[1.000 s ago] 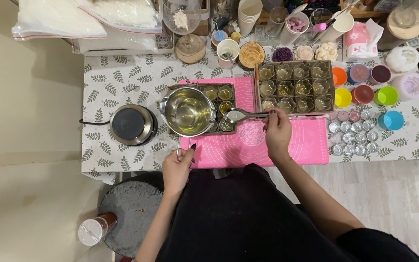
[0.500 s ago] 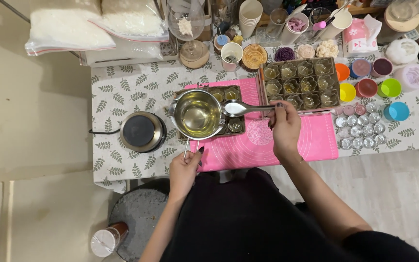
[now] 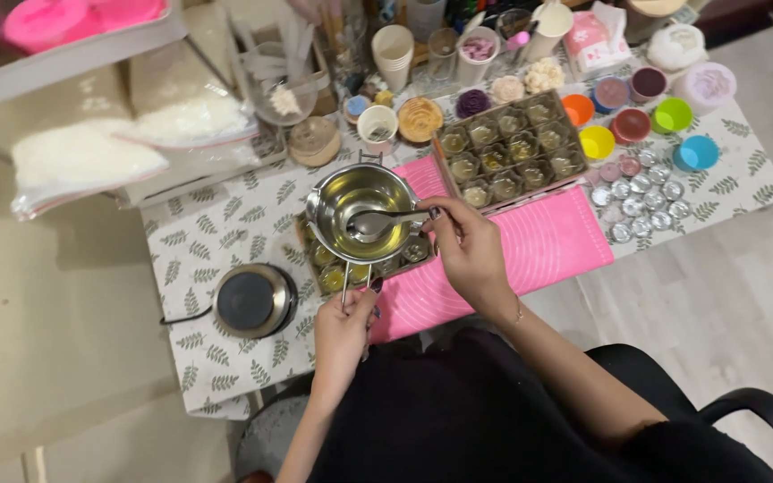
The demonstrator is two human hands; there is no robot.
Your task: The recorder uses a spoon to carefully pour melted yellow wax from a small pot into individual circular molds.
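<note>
My left hand (image 3: 344, 329) grips the thin wire handle of a small steel melting pot (image 3: 360, 213) holding clear yellowish liquid. The pot hangs over a cardboard tray of small filled jars (image 3: 328, 273) on a pink mat (image 3: 530, 246). My right hand (image 3: 467, 246) holds a metal spoon (image 3: 386, 222) whose bowl lies inside the pot, in the liquid. A second tray of filled jars (image 3: 507, 148) stands just behind my right hand.
A round black hot plate (image 3: 252, 300) sits left of the pot on the leaf-patterned tablecloth (image 3: 199, 246). Coloured silicone cups (image 3: 637, 121) and several small tin cups (image 3: 641, 201) lie at the right. Bags of white flakes (image 3: 100, 148), paper cups and jars crowd the back.
The view has swung and come closer. The pot stays over the near jar tray, and the spoon now dips into its liquid instead of resting at the rim.
</note>
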